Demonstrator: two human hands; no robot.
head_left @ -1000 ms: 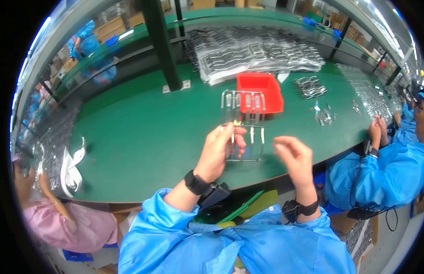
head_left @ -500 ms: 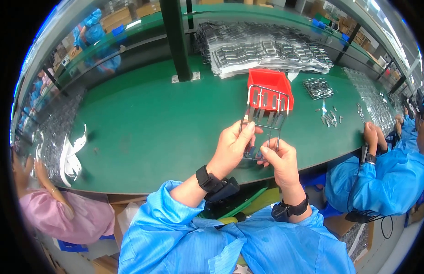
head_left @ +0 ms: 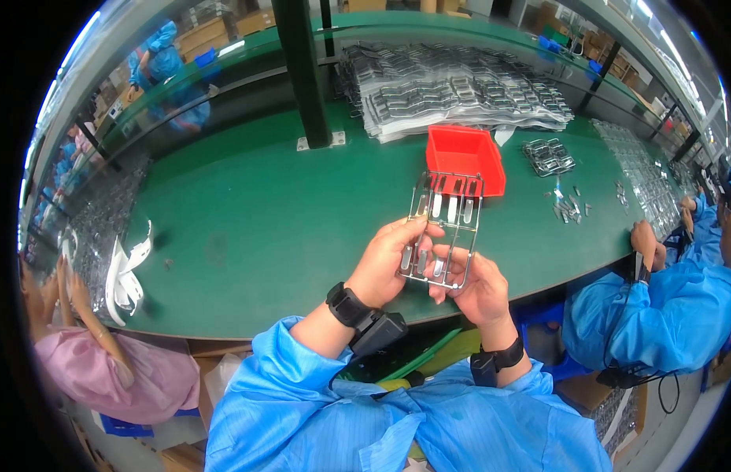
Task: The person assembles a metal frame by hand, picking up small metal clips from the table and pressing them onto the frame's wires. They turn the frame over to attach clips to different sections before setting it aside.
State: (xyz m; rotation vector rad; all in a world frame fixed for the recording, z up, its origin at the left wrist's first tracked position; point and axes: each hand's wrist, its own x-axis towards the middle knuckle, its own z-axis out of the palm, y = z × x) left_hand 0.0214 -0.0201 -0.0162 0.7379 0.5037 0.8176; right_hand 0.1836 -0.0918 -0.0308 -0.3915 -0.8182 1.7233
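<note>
I hold a thin, dark rectangular sprue frame (head_left: pixel 453 208) carrying several slim, shiny tabs in an upper and a lower row. My left hand (head_left: pixel 381 263) is closed on its left edge, the thumb lying along the middle bar. Around the lower right corner curl the fingers of my right hand (head_left: pixel 479 287), partly hidden behind the frame. The frame's upper end overlaps the front of an open red bin (head_left: pixel 491 165) on the table.
Sprue frames lie piled on white sheets (head_left: pixel 397 126) at the back. A small stack of frames (head_left: pixel 549 157) and loose tabs (head_left: pixel 568 208) sit right of the bin. White curved pieces (head_left: pixel 125 275) lie left. Co-workers sit on both sides; a green post (head_left: pixel 302 79) rises behind.
The sprue frame has come lower and tilted, so its tabs now shine silver. My right hand has shifted from pinching its lower end to curling fingers behind the corner.
</note>
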